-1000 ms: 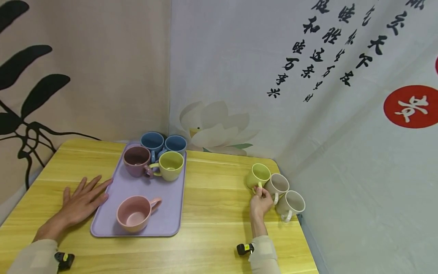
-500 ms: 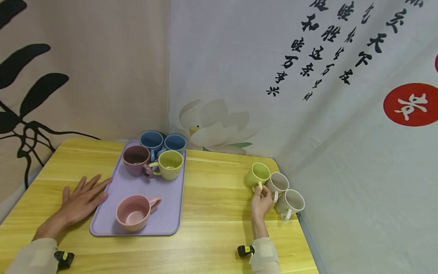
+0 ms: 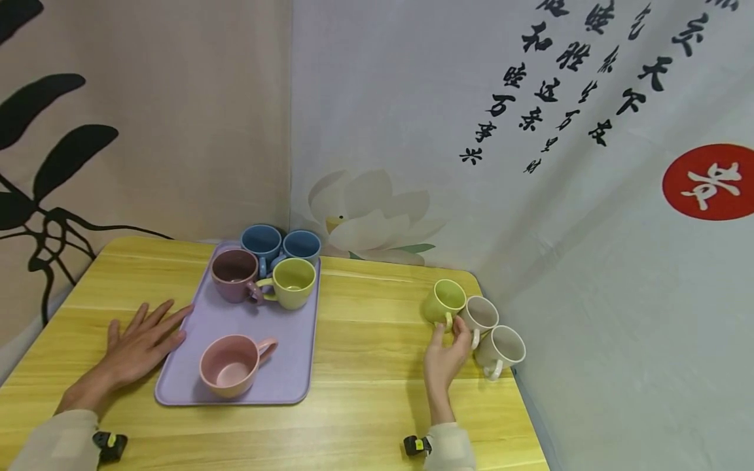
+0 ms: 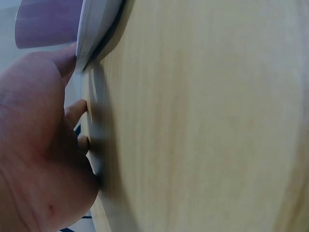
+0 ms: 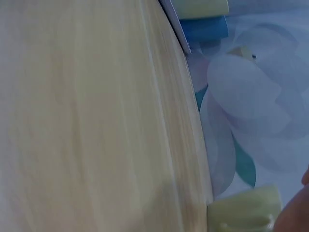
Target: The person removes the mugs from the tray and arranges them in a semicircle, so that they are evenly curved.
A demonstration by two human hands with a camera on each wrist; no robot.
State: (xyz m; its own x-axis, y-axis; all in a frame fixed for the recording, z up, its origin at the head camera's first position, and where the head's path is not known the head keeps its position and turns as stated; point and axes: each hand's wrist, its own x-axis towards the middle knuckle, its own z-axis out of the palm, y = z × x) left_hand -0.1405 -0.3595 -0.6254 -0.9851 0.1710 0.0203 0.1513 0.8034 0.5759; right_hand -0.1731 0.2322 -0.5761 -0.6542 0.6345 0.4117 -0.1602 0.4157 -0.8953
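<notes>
My left hand (image 3: 144, 347) lies with straight, spread fingers at the left edge of the purple tray (image 3: 253, 320), its fingertips touching the rim. At the table's right side my right hand (image 3: 444, 360) is just in front of a yellow-green mug (image 3: 446, 299), thumb and fingers parted on either side of its handle. That mug stands upright beside a whitish mug (image 3: 482, 314), with a second whitish mug (image 3: 503, 347) nearer. In the right wrist view, the hand (image 5: 295, 212) shows only in part, beside the yellow-green mug (image 5: 246, 210).
On the tray stand a pink mug (image 3: 230, 366) in front and, at the back, a mauve mug (image 3: 234, 281), a yellow mug (image 3: 293, 284) and two blue mugs, one left (image 3: 261, 242), one right (image 3: 302, 245). A hanging cloth (image 3: 377, 131) backs the table.
My right thumb and fingers have parted from the yellow-green mug's handle, and the hand has drawn slightly back. The mug stays where it stood. My left hand has not moved.
</notes>
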